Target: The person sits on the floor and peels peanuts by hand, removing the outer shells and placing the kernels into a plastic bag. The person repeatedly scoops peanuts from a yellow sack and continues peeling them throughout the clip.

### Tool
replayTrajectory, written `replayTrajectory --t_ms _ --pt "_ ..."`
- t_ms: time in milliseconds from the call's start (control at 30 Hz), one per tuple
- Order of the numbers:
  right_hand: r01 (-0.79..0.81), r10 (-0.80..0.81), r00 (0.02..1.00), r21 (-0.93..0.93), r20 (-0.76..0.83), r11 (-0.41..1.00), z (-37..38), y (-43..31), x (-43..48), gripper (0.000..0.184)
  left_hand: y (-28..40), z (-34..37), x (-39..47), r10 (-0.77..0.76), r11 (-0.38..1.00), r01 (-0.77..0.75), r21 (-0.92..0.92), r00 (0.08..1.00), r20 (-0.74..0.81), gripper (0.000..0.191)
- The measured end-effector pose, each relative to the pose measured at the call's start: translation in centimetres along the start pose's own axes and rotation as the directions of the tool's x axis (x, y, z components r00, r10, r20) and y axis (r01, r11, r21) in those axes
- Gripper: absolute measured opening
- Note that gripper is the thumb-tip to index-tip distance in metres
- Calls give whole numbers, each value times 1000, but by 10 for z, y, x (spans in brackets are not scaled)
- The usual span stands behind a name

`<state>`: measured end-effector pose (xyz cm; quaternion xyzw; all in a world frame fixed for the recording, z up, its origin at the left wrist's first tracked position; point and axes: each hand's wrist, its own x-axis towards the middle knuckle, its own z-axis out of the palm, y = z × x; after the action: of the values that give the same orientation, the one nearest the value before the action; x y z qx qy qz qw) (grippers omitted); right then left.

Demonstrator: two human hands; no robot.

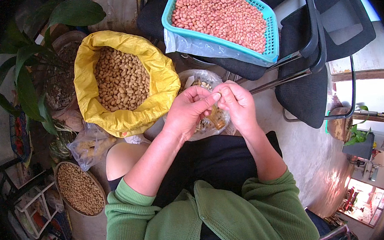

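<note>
My left hand point(194, 108) and my right hand point(236, 104) meet fingertip to fingertip above a plastic-lined bin point(221, 78) holding shell pieces and a plastic bottle. Something small and pale, perhaps a peanut, is pinched between the fingertips; the fingers hide most of it. To the left of my hands stands an open yellow woven sack point(161, 68) with unshelled peanuts point(123, 79) inside. Beyond them, a turquoise plastic basket point(221, 40) holds shelled pink peanuts point(217, 14).
The basket rests on a black chair, with another black chair point(300, 77) at the right. At the left are a potted plant point(28, 78), a clear plastic bag point(90, 145), a round tray of unshelled peanuts point(80, 188) and a metal rack point(38, 213).
</note>
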<state>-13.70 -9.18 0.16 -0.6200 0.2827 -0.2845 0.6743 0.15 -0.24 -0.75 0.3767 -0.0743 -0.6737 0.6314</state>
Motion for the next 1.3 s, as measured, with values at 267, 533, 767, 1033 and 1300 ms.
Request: replayTrajectory --t_ms 267,533,767,1033,1300 --pt "233 -238 971 -376 33 897 5 3 3 30 3 -1 1 -105 976 121 -179 990 96 19" --pt "-82 82 996 -9 -26 997 8 -1 -3 28 2 1 0 -67 990 78 -116 993 98 23" --pt "-129 141 977 79 -161 988 1 -5 1 32 3 0 0 -1 997 7 -73 997 79 15" --pt "-517 524 848 346 81 783 3 8 -5 50 3 12 -7 470 531 -387 754 875 119 14" --pt "-563 506 825 459 252 687 -2 17 -8 61 9 18 -13 526 111 -336 935 819 232 27"
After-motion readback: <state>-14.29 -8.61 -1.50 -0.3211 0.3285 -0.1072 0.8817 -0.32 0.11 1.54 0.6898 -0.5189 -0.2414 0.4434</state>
